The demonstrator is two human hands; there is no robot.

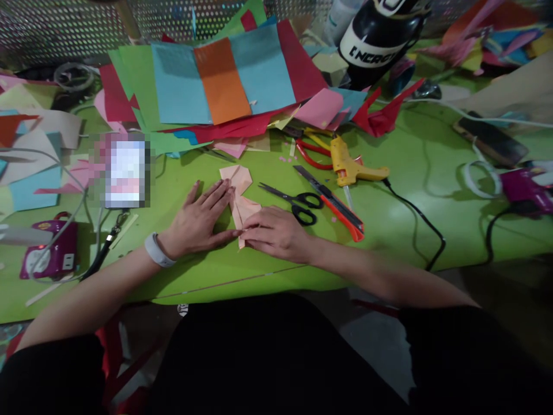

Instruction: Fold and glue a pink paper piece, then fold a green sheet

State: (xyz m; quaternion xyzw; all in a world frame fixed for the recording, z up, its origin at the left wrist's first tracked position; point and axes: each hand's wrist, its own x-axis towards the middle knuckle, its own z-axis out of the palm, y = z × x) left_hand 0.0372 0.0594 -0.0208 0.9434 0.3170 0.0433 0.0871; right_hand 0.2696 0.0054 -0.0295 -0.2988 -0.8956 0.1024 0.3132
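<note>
A folded piece of peach paper [236, 174] lies on the green table in front of me, creased and narrowing toward its near end. My left hand [201, 222] rests flat on its left side, fingers stretched out and the thumb reaching to the near end. With bent fingers pressed together, my right hand [279, 233] pinches the paper's lower right part. Just right of the paper are black-handled scissors [298, 202], lying with their blades toward it. An orange utility knife [332, 204] lies beyond the scissors.
Behind the knife sits a yellow glue gun [352, 164] with a black cord. Stacked coloured paper [268, 75] covers the back, beside a black bottle [374, 43]. A lit phone [126, 174] and a purple power socket [52, 251] stand left; another purple socket [525, 190] is right.
</note>
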